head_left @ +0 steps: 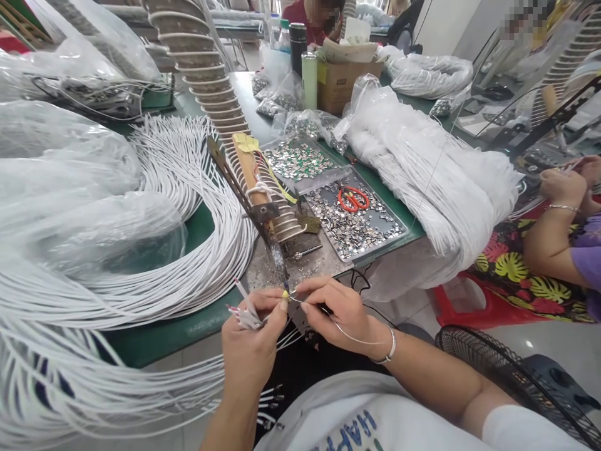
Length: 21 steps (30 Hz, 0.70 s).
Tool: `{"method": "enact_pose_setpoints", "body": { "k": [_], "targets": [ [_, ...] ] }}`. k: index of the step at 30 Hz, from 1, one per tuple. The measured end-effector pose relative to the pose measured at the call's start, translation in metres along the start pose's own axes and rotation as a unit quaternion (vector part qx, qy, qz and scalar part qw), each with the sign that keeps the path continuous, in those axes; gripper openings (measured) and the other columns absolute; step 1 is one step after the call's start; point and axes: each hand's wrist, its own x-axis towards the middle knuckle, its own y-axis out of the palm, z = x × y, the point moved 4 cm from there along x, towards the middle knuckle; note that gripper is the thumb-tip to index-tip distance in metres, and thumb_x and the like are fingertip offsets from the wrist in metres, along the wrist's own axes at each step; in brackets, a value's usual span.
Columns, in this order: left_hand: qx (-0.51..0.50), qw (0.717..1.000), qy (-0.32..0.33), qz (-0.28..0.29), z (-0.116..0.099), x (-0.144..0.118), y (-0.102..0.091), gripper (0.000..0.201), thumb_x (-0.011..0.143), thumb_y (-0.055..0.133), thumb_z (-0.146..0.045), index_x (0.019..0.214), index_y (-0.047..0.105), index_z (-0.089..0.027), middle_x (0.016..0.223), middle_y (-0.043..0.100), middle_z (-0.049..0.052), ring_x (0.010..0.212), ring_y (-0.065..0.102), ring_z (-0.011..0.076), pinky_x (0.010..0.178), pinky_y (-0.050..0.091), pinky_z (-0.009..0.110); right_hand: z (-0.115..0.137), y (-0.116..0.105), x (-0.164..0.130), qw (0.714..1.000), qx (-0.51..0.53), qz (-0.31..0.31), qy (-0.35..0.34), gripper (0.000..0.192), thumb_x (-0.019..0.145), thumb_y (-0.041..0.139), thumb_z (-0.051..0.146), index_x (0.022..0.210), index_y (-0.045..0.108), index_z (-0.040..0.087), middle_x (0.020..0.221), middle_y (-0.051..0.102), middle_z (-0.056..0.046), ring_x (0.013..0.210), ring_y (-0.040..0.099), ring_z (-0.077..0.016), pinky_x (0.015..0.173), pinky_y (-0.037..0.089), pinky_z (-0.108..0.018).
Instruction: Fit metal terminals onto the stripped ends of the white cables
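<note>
My left hand (251,344) is closed around a bunch of white cables (246,315) whose stripped ends show red and white wires. Its thumb and forefinger pinch close to the tip of a mounted soldering iron (278,260); a small yellow spot shows there, and the piece between the fingertips is too small to make out. My right hand (340,310) pinches a thin strand of solder wire (350,337), which curves back under the palm toward the wrist. The wire's front end meets the left fingertips just below the iron.
Long white cable bundles (220,269) cover the left side. A tray of small metal connectors (347,232) with orange-handled scissors (353,199) lies beyond my hands, near green circuit boards (298,158). A ribbed hose (206,75) rises behind the iron. A fan (498,363) and a co-worker's arm (549,244) are right.
</note>
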Motion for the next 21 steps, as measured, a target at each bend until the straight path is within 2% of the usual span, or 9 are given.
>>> {"method": "enact_pose_setpoints", "body": {
  "k": [6, 10, 21],
  "targets": [
    [-0.011, 0.999, -0.038, 0.019, 0.019, -0.007, -0.006, 0.014, 0.077, 0.071, -0.023, 0.065, 0.065, -0.019, 0.085, 0.07, 0.003, 0.088, 0.063, 0.019, 0.082, 0.048, 0.03, -0.002, 0.002, -0.011, 0.999, 0.0, 0.035, -0.006, 0.006, 0.09, 0.054, 0.011, 0.089, 0.055, 0.017, 0.099, 0.07, -0.014, 0.101, 0.067, -0.0169, 0.084, 0.058, -0.03],
    [-0.017, 0.998, -0.06, 0.018, 0.024, -0.01, -0.008, 0.015, 0.077, 0.073, -0.025, 0.067, 0.065, -0.019, 0.087, 0.07, 0.003, 0.088, 0.063, 0.0188, 0.082, 0.048, 0.03, -0.001, 0.002, -0.014, 0.999, 0.004, 0.048, -0.006, 0.006, 0.09, 0.053, 0.011, 0.09, 0.055, 0.017, 0.101, 0.07, -0.014, 0.103, 0.067, -0.0174, 0.085, 0.058, -0.03],
    [0.008, 1.0, -0.011, 0.011, 0.003, -0.002, -0.001, 0.013, 0.078, 0.071, -0.024, 0.068, 0.065, -0.019, 0.084, 0.069, 0.002, 0.088, 0.064, 0.0179, 0.081, 0.048, 0.028, 0.002, 0.0, 0.0, 1.0, 0.007, -0.015, 0.006, 0.006, 0.09, 0.055, 0.014, 0.086, 0.058, 0.017, 0.095, 0.069, -0.011, 0.091, 0.067, -0.0155, 0.081, 0.057, -0.029]
  ]
}}
